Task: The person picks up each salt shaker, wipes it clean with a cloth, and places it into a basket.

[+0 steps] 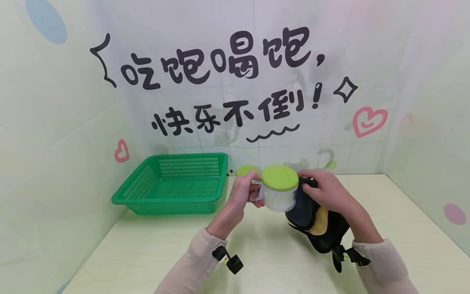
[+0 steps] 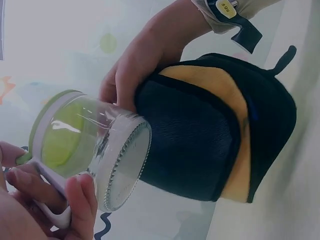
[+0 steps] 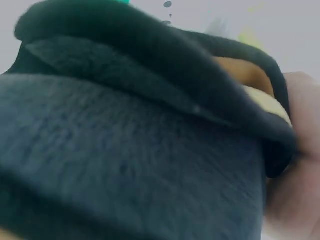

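A clear glass jar (image 1: 280,200) with a bright green lid (image 1: 280,177) is raised above the table, and my left hand (image 1: 240,192) grips its white handle. In the left wrist view the jar (image 2: 120,150) tilts, its ridged base toward the bag. My right hand (image 1: 328,192) pinches the upper edge of a soft black bag (image 1: 332,228) with dark blue and tan panels, which hangs just right of the jar. Dark fuzzy cloth of the bag (image 3: 125,150) fills most of the right wrist view, the fingers (image 3: 300,200) at its right edge.
A green plastic basket (image 1: 172,207) with slotted sides stands at the back left of the pale table (image 1: 264,261). Behind my left hand shows another green round lid (image 1: 247,169). Printed white curtains (image 1: 220,102) rise behind and on both sides.
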`<action>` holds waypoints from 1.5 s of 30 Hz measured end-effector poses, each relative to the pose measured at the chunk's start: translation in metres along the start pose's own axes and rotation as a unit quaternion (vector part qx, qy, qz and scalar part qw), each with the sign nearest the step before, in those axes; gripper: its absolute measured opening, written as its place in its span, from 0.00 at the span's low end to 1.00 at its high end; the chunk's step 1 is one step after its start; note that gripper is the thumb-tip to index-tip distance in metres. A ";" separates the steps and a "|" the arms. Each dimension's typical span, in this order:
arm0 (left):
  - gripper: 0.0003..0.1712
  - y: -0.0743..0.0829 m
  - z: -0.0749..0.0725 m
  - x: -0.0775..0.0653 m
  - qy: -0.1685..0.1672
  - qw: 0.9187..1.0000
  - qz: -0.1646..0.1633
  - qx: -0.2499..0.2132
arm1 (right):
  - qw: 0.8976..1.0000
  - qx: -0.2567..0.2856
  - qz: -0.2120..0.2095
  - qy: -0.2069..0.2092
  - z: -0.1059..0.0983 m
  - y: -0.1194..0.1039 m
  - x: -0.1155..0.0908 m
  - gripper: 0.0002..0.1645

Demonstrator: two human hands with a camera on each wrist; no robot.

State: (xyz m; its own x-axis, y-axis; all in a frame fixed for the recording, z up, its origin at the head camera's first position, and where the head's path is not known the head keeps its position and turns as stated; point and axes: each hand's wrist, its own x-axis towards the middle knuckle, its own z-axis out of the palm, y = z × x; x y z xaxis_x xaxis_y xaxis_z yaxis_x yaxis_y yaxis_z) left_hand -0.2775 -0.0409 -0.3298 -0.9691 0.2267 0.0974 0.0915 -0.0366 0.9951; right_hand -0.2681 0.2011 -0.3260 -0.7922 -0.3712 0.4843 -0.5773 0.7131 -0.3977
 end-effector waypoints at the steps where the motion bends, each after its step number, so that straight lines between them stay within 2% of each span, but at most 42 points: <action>1: 0.22 0.000 0.000 0.000 -0.003 1.000 0.000 -0.001 | 1.000 0.005 -0.001 0.006 0.000 0.000 0.000 0.15; 6: 0.21 0.001 0.001 0.000 -0.009 1.000 0.004 -0.004 | 0.999 0.024 -0.017 0.021 -0.001 -0.002 0.001 0.16; 14: 0.21 0.002 -0.001 -0.001 -0.015 1.000 0.004 -0.007 | 0.999 0.008 -0.040 -0.011 0.001 -0.001 0.001 0.14; 23: 0.22 0.000 0.000 0.000 -0.058 0.998 0.011 -0.015 | 0.998 0.049 -0.020 0.029 -0.005 -0.005 0.000 0.16; 25: 0.23 -0.001 0.000 0.001 -0.061 0.998 0.009 -0.013 | 0.998 0.052 -0.026 0.019 -0.006 -0.006 0.000 0.16; 30: 0.24 -0.002 -0.001 0.000 -0.064 0.998 -0.003 -0.011 | 0.997 0.058 -0.042 -0.042 -0.006 -0.005 0.000 0.16; 32: 0.24 -0.003 -0.002 -0.001 -0.068 0.998 -0.004 -0.009 | 0.996 0.059 -0.043 -0.055 -0.005 -0.006 0.000 0.16; 40: 0.22 -0.004 -0.003 -0.002 -0.082 0.997 0.002 -0.011 | 0.996 0.082 -0.015 -0.020 -0.004 -0.012 0.001 0.17; 45: 0.21 -0.005 -0.003 -0.002 -0.085 0.996 -0.001 -0.012 | 0.996 0.083 -0.022 -0.035 -0.003 -0.012 -0.001 0.19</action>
State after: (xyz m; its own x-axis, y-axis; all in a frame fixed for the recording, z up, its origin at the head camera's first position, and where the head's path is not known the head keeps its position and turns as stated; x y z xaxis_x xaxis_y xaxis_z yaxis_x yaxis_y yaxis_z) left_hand -0.2766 -0.0445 -0.3352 -0.9166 0.3875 0.0986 0.0821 -0.0589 0.9949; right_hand -0.2603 0.1947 -0.3193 -0.7737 -0.4441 0.4518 -0.6321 0.5897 -0.5028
